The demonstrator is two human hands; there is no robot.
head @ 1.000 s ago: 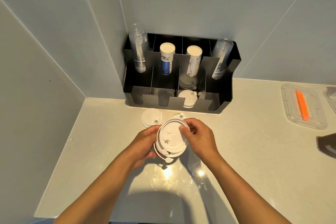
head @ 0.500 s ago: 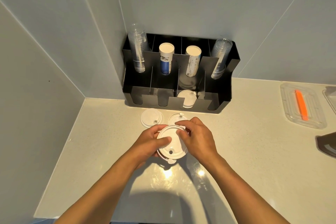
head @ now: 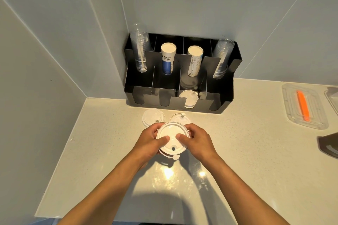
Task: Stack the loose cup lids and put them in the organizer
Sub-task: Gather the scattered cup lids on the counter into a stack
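Together, the left hand [head: 149, 142] and the right hand [head: 196, 141] grip a small stack of white cup lids [head: 172, 139] above the countertop [head: 237, 170], thumbs pressed on the top lid and fingers curled around its rim. A sip-hole plug dangles at the stack's near edge. Just beyond the hands, two loose lids lie on the counter: one to the left [head: 153, 118], one to the right [head: 180, 118], partly hidden behind the held stack. Farther back, against the tiled wall, stands the black organizer [head: 228, 86], with more white lids [head: 188, 97] in a front slot, clear cup stacks at both ends and two paper cup stacks between them. Far right sits a clear tray [head: 304, 106].
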